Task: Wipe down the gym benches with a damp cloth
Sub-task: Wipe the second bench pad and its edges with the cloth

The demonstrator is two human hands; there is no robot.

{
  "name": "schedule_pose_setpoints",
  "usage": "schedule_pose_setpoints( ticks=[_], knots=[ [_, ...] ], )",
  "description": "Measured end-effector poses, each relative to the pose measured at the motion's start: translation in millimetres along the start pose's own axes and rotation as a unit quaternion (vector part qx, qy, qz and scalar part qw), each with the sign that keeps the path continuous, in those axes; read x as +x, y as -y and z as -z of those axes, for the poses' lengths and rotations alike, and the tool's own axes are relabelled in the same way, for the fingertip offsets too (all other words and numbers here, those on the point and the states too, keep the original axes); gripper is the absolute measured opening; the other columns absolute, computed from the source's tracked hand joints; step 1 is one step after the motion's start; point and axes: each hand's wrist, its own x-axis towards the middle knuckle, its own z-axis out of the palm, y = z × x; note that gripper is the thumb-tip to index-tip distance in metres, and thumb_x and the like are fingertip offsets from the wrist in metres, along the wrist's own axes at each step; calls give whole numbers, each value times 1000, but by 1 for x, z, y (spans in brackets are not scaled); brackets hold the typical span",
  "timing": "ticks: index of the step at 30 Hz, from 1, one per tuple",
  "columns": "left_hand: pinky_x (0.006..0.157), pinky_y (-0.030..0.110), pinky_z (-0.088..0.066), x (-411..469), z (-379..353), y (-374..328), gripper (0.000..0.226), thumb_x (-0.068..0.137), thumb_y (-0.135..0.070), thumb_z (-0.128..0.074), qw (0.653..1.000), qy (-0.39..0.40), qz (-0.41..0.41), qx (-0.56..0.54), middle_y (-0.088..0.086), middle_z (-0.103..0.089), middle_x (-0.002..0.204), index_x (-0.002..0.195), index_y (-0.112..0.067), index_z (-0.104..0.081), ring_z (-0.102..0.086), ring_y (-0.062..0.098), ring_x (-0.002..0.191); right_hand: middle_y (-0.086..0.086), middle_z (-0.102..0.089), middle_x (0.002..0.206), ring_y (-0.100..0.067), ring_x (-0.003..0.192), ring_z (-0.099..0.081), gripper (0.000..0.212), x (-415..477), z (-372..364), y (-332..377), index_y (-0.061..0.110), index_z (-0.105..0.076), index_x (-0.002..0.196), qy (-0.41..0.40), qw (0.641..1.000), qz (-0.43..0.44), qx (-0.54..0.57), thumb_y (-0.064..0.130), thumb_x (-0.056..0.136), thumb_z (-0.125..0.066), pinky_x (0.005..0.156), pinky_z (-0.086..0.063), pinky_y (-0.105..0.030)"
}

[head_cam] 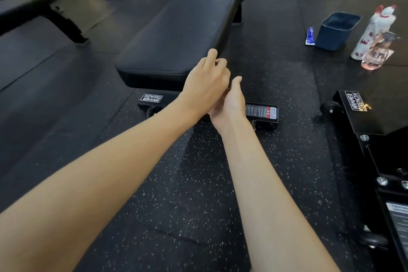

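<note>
The left hand crosses over the right hand beside the bench, its fingers clenched, nothing visible in them. The right fingers are hidden, so I cannot tell.

Shows the left hand laid over the right hand at frame centre, left fingers curled, at the near end of a black bench. Shows a blue bin, a patterned bottle and a clear spray bottle at upper right, on the floor.
</note>
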Motion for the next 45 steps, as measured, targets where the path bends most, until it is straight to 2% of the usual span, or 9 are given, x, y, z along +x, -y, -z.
schedule_pose_setpoints(
  ticks=[5,9,15,18,22,30,38,42,45],
  knots=[
    [70,29,-46,-27,-15,6,46,90,6,-16,990,-141,22,-6,10,-61,93,94,-6,-60,-54,26,79,-12,-70,88,-24,90,-69,53,0,1,-4,3,-64,90,-35,997,18,-65,45,102,-35,90,-54,-40],
    [66,30,-43,-51,-31,13,26,87,9,-39,959,-256,68,-96,11,-59,100,94,-3,-61,-42,27,81,-14,-69,88,-26,84,-70,37,3,-2,-14,-1,-62,90,-48,986,10,-159,27,101,-41,81,-56,-36],
    [61,45,-48,-117,-77,44,45,68,21,-40,835,-196,402,-319,23,-44,110,105,-2,-52,-39,38,97,-15,-72,94,-25,86,-72,28,3,-9,-27,3,-65,82,-25,978,15,-208,14,97,-44,83,-56,-33],
    [82,32,-43,-112,-71,27,32,78,3,-37,844,-274,296,-355,19,-41,114,107,-10,-43,-39,28,101,-17,-70,100,-23,81,-70,16,10,-15,-39,7,-60,92,-58,978,22,-198,10,96,-45,84,-56,-34],
    [76,26,-40,-75,-58,-7,26,81,-10,-41,818,-285,284,-410,-1,-31,111,105,-18,-39,-37,17,98,-15,-70,104,-21,81,-67,27,12,-26,-59,9,-63,112,-65,982,43,-170,9,93,-44,70,-55,-32],
    [73,25,-29,-105,-123,68,38,73,18,-36,605,-220,619,-450,16,-49,111,103,-1,-52,-44,29,95,-12,-70,98,-21,91,-70,13,14,-45,-77,14,-54,86,-29,964,121,-235,4,93,-50,83,-57,-30],
    [84,21,-38,-102,-111,48,38,70,15,-43,665,-323,486,-466,8,-43,103,104,2,-54,-44,20,94,-8,-70,87,-15,77,-68,12,22,-51,-89,14,-56,83,-56,957,179,-221,9,95,-53,68,-51,-24],
    [77,28,-40,-87,-105,52,39,67,16,-39,612,-348,529,-474,1,-46,96,96,-2,-57,-48,23,88,-9,-70,87,-14,73,-68,11,24,-55,-96,12,-55,87,-51,966,173,-187,18,96,-56,68,-53,-25],
    [78,23,-40,-95,-115,78,39,72,12,-38,497,-305,661,-472,9,-55,103,101,-2,-61,-50,21,93,-9,-72,91,-12,75,-69,20,24,-50,-89,13,-56,87,-46,962,176,-202,31,94,-61,71,-55,-26]
  ],
)
